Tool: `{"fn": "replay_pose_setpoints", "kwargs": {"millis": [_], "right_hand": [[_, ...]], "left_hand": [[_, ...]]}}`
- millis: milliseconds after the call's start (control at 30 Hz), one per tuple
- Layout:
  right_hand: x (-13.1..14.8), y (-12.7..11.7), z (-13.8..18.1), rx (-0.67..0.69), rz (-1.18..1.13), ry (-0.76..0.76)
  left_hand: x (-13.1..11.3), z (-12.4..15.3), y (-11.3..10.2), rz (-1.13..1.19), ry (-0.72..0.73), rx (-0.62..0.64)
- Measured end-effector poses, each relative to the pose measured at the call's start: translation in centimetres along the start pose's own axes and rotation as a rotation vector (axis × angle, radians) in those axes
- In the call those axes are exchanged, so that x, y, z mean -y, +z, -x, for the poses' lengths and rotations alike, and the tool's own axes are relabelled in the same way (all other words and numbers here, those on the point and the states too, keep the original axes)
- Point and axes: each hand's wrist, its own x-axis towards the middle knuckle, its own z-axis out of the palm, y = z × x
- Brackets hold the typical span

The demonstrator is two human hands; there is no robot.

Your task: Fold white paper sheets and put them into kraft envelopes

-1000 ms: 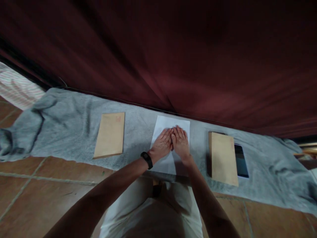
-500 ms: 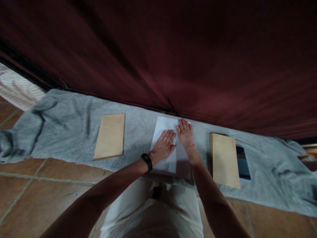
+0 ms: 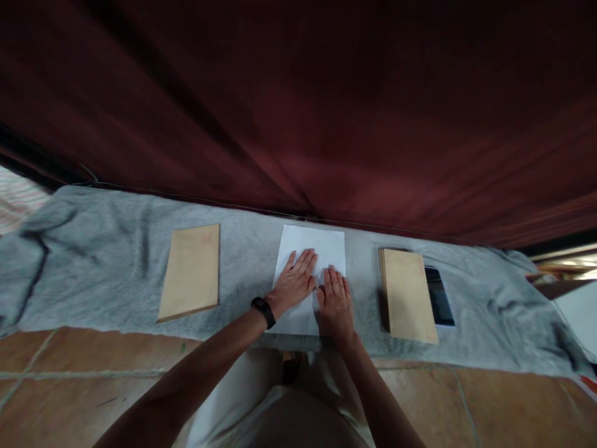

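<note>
A white sheet of paper point(image 3: 321, 241) lies on the grey cloth directly in front of me, its lower part partly covered by my hands. My left hand point(image 3: 296, 281), with a black band on its wrist, rests flat on the left half of the paper with fingers stretched out. Close beside it, my right hand point(image 3: 336, 305) lies flat on the paper's lower right part, fingers extended. A faint crease line seems to run down the paper between the hands.
To the left is a brown envelope point(image 3: 191, 267), perhaps a stack. On the right, a stack of brown envelopes point(image 3: 410, 295) partly overlaps a dark-screened phone or tablet point(image 3: 441, 298). The grey cloth point(image 3: 247, 249) meets a dark red curtain point(image 3: 326, 137) at the back; floor tiles point(image 3: 93, 398) lie below.
My right hand has slid down the paper toward me from its top right edge. My left hand stays flat at nearly the same place. The view has shifted slightly.
</note>
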Motion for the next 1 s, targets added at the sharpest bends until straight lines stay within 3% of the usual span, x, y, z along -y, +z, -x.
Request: {"fn": "replay_pose_setpoints", "kwargs": {"millis": [167, 367, 733, 900, 1000], "right_hand": [[0.1, -1.1, 1.9, 0.023, 0.039, -0.022], [-0.4, -1.8, 3.7, 0.044, 0.041, -0.048], [-1.4, -2.9, 6.3, 0.011, 0.077, -0.089], [-2.0, -3.4, 7.3, 0.029, 0.086, -0.111], [-2.1, -3.5, 7.5, 0.044, 0.077, -0.102]], "left_hand": [[0.4, 0.0, 0.1, 0.033, -0.026, -0.043], [1.5, 0.2, -0.3, 0.012, -0.157, -0.072], [4.2, 4.5, -1.3, -0.011, -0.302, -0.084], [3.0, 7.8, -2.7, 0.001, -0.270, -0.088], [0.6, 10.3, -3.5, 0.033, -0.062, -0.019]]}}
